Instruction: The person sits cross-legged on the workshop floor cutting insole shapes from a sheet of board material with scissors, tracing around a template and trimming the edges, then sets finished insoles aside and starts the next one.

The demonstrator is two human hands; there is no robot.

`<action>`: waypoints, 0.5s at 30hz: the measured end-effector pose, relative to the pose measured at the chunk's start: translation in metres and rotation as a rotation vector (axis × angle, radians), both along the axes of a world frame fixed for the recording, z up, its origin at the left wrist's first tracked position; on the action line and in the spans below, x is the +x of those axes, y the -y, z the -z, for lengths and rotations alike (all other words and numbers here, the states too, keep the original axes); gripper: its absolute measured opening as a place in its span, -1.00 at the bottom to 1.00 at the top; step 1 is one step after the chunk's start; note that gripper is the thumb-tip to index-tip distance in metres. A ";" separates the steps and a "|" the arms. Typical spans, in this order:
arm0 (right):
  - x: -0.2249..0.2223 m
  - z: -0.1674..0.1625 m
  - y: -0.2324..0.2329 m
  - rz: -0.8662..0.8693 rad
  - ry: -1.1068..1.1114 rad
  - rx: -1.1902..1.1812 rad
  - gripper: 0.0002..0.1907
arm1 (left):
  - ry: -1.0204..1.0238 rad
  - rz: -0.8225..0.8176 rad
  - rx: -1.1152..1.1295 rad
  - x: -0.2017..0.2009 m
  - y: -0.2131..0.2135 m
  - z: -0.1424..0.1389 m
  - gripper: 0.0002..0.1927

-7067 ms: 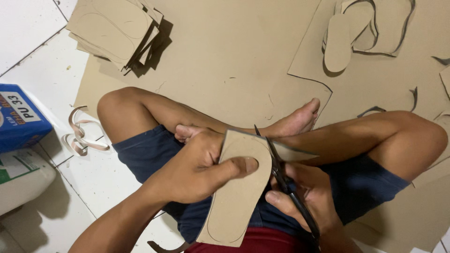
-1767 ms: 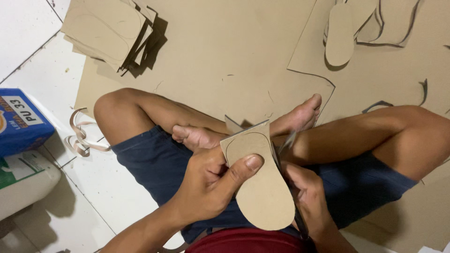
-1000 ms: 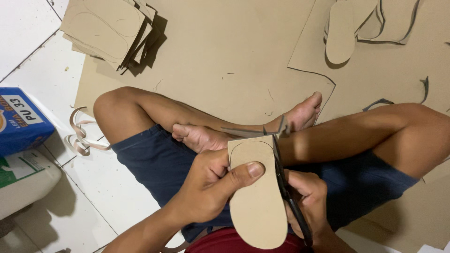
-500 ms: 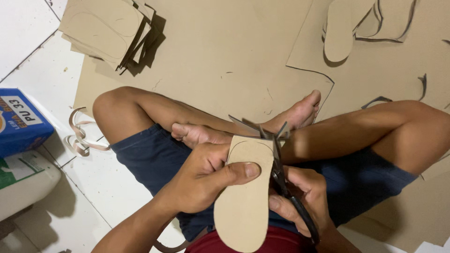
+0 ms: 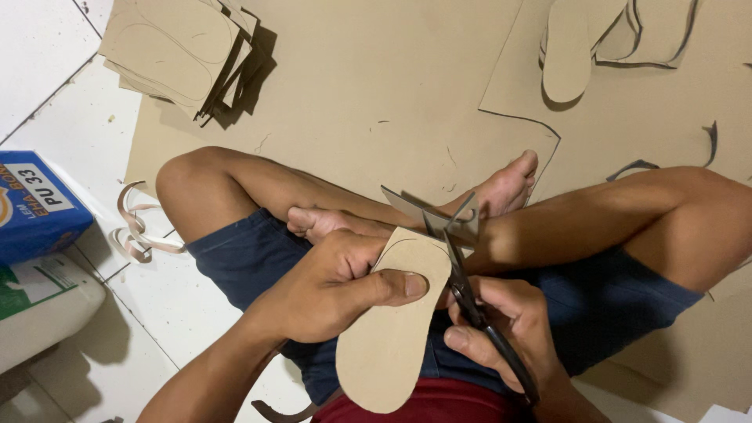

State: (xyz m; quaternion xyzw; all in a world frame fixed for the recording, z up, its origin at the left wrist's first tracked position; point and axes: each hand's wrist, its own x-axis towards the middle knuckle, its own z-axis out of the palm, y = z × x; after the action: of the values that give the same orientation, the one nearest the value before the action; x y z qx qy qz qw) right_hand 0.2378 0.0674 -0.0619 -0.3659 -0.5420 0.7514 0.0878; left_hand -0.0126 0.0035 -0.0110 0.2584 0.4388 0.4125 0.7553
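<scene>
**A:** Looking straight down at a person sitting cross-legged on the floor. The left hand (image 5: 333, 286) grips a tan, sole-shaped piece of cardboard (image 5: 392, 325), thumb pressed flat across its face, fingers curled behind it.

**B:** And it's held over the lap, between the knees, rounded toe end pointing away from the body. The right hand (image 5: 501, 333) is closed around the handles of a pair of dark metal scissors (image 5: 462, 274), just beside the sole's right edge.

**A:** The blades meet the cardboard at the toe curve. A grey offcut strip (image 5: 427, 211) sticks out there, touching the blades. Whether the blades are parted or closed, I can't quite tell; the offcut hides them.

**B:** Beyond the feet lies a big brown cardboard sheet (image 5: 376, 102) on the white tiled floor (image 5: 78, 141), with sole-shaped holes cut along its right side.

**A:** Top left, a stack of cut cardboard pieces (image 5: 176, 51). Top right, another finished sole shape (image 5: 565, 59) lies on the sheet.

**B:** At the far left, a blue box (image 5: 35, 207), and near it some curled trimmings (image 5: 137, 231) beside the knee.
</scene>
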 end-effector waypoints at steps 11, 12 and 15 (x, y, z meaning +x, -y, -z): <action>0.000 0.001 -0.005 -0.027 -0.026 -0.012 -0.71 | -0.261 0.117 -0.109 -0.027 -0.016 -0.002 -0.71; 0.001 0.003 -0.005 -0.012 -0.073 -0.041 -0.70 | -0.236 0.087 -0.247 -0.029 -0.017 -0.002 -0.67; 0.004 0.011 -0.003 0.064 -0.145 -0.020 -0.69 | -0.521 -0.097 0.058 -0.001 -0.011 0.011 -0.66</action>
State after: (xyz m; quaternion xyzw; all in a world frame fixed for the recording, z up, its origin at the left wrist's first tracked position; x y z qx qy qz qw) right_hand 0.2414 0.0703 -0.0726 -0.3285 -0.5149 0.7781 0.1469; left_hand -0.0133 0.0146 -0.0224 0.3560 0.6183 0.3804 0.5884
